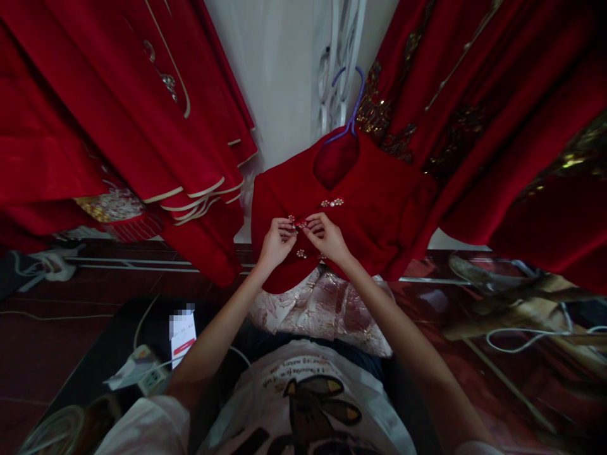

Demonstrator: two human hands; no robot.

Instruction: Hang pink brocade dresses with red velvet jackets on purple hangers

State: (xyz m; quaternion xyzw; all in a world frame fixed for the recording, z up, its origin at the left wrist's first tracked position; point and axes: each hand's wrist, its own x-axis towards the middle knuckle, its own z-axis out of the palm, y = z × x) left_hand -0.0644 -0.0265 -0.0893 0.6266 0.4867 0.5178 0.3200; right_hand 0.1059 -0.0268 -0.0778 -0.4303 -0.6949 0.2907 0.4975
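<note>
A red jacket hangs before me on a purple hanger. Two parts of a jewelled frog fastener sit at its front opening. My left hand pinches the left part, while the fingertips of my right hand are closed on the right part; the hands almost touch. Above them, another jewelled fastener is joined at the chest. Below lies a lower fastener's left piece, apart from its right piece. Pale pink brocade cloth shows under the jacket hem.
Red garments with pale edging hang at left, and red ones with gold decoration at right. A phone and a power strip lie on a dark surface at lower left. A metal rail runs low behind.
</note>
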